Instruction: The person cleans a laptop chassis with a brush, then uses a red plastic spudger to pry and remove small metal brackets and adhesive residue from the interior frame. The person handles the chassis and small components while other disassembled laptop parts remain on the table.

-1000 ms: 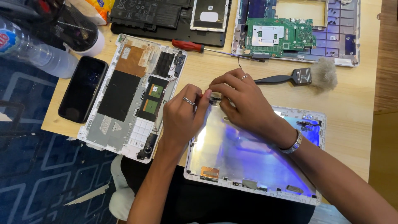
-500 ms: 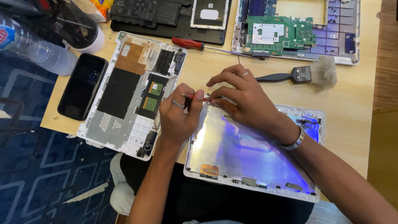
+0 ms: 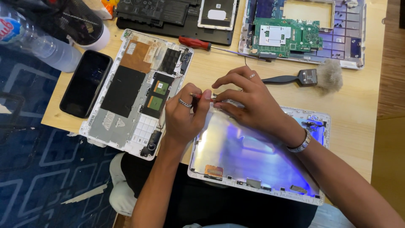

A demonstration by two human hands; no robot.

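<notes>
Laptop lid shell [image 3: 253,160], white-rimmed with a shiny inner face, was laid at the near edge of the wooden table [image 3: 358,109], partly overhanging it towards the lap. A second white shell [image 3: 135,93], stripped to its inner plates and small green boards, was set beside it towards the left edge, and a third frame carrying a green circuit board [image 3: 287,36] was placed at the far right corner; the machine was thus judged already well dismantled, with work on the lid's far edge left in hand. A dark phone [image 3: 86,88] was seen at the left edge, a brush [image 3: 312,78] beyond the lid, and a red-handled screwdriver [image 3: 202,43] farther off. The left hand [image 3: 183,116] was closed on a small red-handled tool [image 3: 197,96], pinched between fingers and thumb, while the right hand [image 3: 249,101] was pressed fingertips-down on the lid's far edge, nothing visibly being held.
</notes>
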